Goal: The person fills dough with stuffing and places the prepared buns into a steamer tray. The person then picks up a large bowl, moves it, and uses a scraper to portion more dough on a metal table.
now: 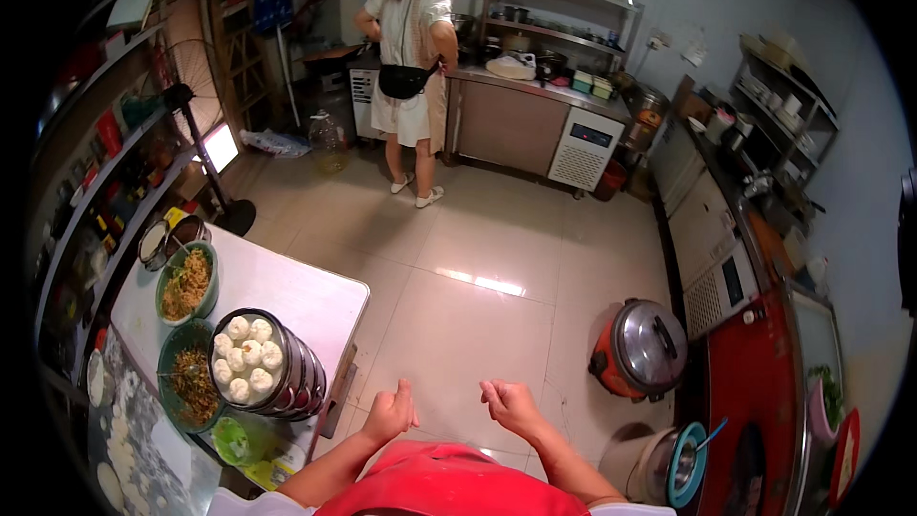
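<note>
My left hand [392, 412] is held in front of the red apron [451, 480], thumb raised and fingers curled, with nothing visible in it. Level with it, my right hand [511, 407] is loosely closed, also with nothing visible inside. Both hands hover apart over the tiled floor. To the left of my left hand, a stack of round steamers [304, 376] stands on the white table [315, 287]. Several pleated buns [251, 352] sit in its top tier. Beside the stack are a green bowl of dark filling [190, 380] and another bowl of orange-brown filling [188, 283].
Flattened dough pieces [118, 437] lie on a floured worktop at lower left. A red cooker [637, 351] and a bucket with a blue basin [688, 462] stand at right. A person [412, 50] stands by the back counter [501, 111]. A pedestal fan [215, 172] is at left.
</note>
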Available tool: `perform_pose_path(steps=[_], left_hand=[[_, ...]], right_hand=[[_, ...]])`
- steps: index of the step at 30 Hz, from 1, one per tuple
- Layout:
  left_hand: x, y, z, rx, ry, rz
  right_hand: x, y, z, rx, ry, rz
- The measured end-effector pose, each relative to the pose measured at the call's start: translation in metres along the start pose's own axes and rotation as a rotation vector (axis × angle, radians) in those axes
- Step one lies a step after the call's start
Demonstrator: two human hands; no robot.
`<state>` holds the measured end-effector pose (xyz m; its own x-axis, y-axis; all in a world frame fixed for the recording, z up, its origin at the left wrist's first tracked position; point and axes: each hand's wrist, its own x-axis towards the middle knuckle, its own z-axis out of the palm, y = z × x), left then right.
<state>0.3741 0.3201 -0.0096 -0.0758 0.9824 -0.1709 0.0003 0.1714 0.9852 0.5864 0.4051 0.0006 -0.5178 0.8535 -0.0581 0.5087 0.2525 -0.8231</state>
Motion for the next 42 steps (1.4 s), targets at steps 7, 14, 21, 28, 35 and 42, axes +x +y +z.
perform_pose_path(steps=[7, 14, 21, 28, 35, 42], left_hand=[[0.068, 0.004, -0.014, 0.052, 0.199, -0.155], [0.180, 0.026, -0.061, 0.027, 0.295, -0.038], [0.258, 0.049, -0.131, 0.017, 0.437, -0.054], [0.318, 0.031, -0.188, -0.054, 0.694, -0.091], [0.363, 0.038, -0.215, -0.178, 1.098, -0.085], [0.351, 0.037, -0.237, -0.237, 1.431, -0.149]], right_hand=[[0.090, 0.020, -0.009, 0.135, -0.088, -0.028], [0.220, 0.019, -0.022, -0.110, -0.131, -0.083], [0.330, 0.007, -0.029, -0.191, -0.130, -0.146], [0.478, 0.004, -0.022, -0.164, -0.280, -0.227], [0.640, -0.035, 0.025, -0.325, -0.546, -0.601], [0.701, -0.116, 0.145, -0.225, -1.030, -0.778]])
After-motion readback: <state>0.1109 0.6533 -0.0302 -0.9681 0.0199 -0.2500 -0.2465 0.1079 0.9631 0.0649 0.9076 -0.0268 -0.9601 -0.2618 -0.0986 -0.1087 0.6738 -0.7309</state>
